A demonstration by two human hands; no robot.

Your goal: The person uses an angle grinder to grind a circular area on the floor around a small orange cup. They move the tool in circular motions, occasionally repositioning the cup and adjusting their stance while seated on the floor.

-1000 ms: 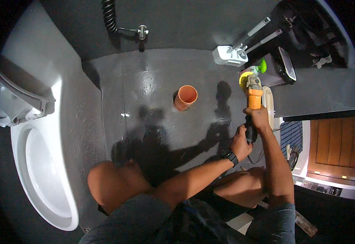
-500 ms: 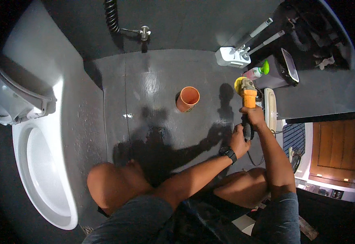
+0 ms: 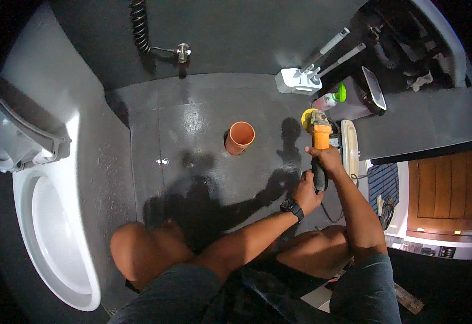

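Dark grey flooring (image 3: 271,124), glossy in patches, spreads across most of my feed, to the left of both hands and ahead of them. On my screen the right hand (image 3: 329,160) is wrapped around the front of an angle grinder (image 3: 321,136), just behind its orange housing. The left hand (image 3: 307,193), with a black wristwatch (image 3: 291,208) behind it, is closed on the tool's dark rear handle, nearer the body than the right. So the grinder lies between both palms, its yellow disc (image 3: 305,120) ahead of the right hand and a little to its left; I can't make out from this angle whether the disc touches anything.

Well to the left of the right hand I see an orange open-topped cylinder (image 3: 241,135) upright on the floor. Beyond that same hand are a green-topped bottle (image 3: 330,99), a grey bin (image 3: 350,102) and, farther off, a white brush holder (image 3: 298,82) with two long handles. Just right of it sits a pale oblong case (image 3: 349,143). Far left of both hands, I have a white oval basin (image 3: 91,289).
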